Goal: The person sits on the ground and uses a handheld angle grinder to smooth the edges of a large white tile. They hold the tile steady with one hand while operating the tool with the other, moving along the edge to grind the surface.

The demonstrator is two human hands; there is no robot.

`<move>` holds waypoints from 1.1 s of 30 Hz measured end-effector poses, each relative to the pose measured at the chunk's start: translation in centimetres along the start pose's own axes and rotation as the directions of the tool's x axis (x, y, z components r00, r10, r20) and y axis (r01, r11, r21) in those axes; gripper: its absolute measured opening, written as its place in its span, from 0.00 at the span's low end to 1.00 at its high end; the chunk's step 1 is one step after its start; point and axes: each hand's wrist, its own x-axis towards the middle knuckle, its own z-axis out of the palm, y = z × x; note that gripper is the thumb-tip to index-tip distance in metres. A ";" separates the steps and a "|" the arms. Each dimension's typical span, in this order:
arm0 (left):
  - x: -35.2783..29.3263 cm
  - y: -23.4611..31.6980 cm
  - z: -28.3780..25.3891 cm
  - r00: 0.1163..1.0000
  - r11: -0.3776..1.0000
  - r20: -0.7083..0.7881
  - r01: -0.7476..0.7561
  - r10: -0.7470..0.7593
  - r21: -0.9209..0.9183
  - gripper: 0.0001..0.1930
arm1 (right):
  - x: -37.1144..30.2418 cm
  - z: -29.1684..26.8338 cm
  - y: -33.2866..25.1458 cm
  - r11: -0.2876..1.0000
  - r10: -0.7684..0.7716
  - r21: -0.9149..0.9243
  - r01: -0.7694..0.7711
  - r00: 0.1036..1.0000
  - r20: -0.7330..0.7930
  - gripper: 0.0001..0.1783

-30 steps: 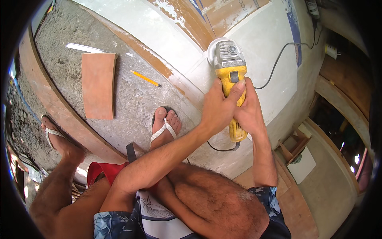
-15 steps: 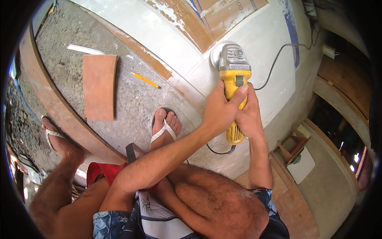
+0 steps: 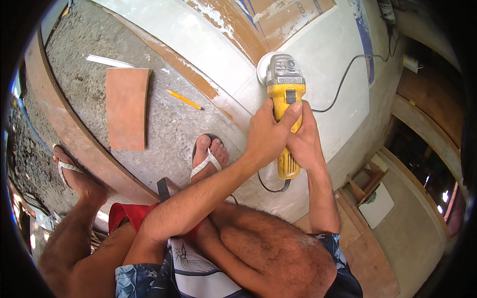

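Observation:
Both my hands are wrapped round the yellow and grey body of an angle grinder (image 3: pixel 285 93). My left hand (image 3: pixel 268 130) grips it from the left side, and my right hand (image 3: pixel 306 141) closes on it from the right, with the thumbs near the black switch. The grinder's pale round disc (image 3: pixel 262 69) shows at its far left and lies over the white tile-like panel (image 3: pixel 248 92), close to a brown strip's corner. Whether disc and panel touch I cannot tell. A black cord leaves the grinder's near end and loops left beneath my arms.
On the rough concrete at left lie a reddish-brown board (image 3: pixel 127 109), a yellow pencil (image 3: pixel 185 99) and a white strip (image 3: pixel 109 61). A curved wooden edge (image 3: pixel 74 114) runs past my sandalled feet. A black cable (image 3: pixel 343 74) crosses the white surface; small wooden compartments (image 3: pixel 368 181) stand at right.
The grinder, with both hands still on it, has shifted slightly left. Its disc now sits a little further left on the white surface.

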 end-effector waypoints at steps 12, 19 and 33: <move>0.2 0.1 -0.4 1.000 1.000 0.007 0.016 -0.016 -0.015 0.29 | 0.3 0.3 0.0 1.000 0.018 0.021 -0.019 1.000 0.010 0.30; 0.3 -0.2 -0.1 0.999 0.999 0.015 0.031 -0.031 -0.028 0.29 | 0.3 0.1 0.0 1.000 0.024 -0.017 -0.024 1.000 -0.001 0.30; 0.5 -0.1 0.1 0.999 0.999 0.006 0.036 -0.036 -0.023 0.28 | 0.4 -0.2 -0.6 0.999 0.039 -0.007 -0.039 0.999 0.004 0.30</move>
